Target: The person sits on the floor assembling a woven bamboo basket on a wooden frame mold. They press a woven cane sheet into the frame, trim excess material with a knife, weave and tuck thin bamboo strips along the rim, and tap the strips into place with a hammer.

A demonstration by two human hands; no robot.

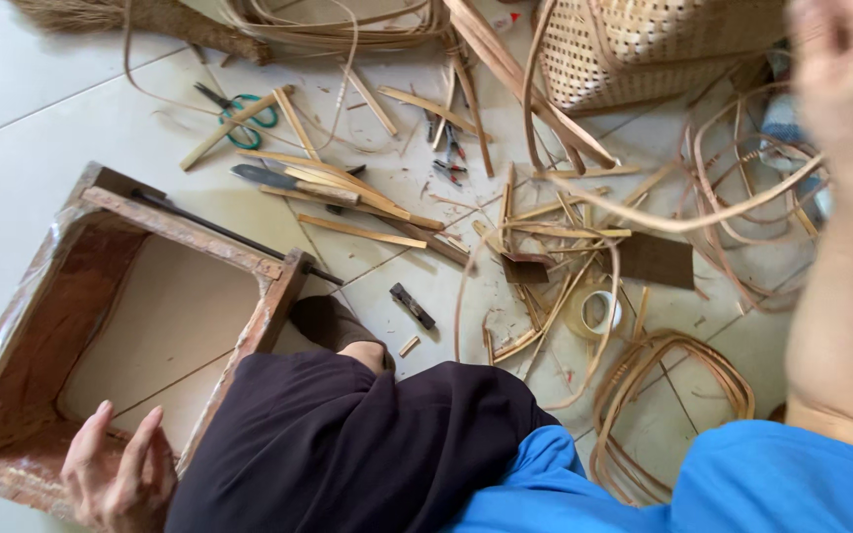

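Currently seated on tiled floor. Left hand resting on near rim of upturned wooden stool frame, fingers loosely spread, gripping nothing. Right hand raised close to lens, blurred; finger state cannot be told. Long thin cane strip arcing beneath it. Woven basket, green-handled scissors, knife, tape roll, bamboo splints scattered beyond.

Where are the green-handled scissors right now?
In the head view the green-handled scissors lie on the tiled floor at upper left, beyond the wooden box frame, beside a bamboo strip.
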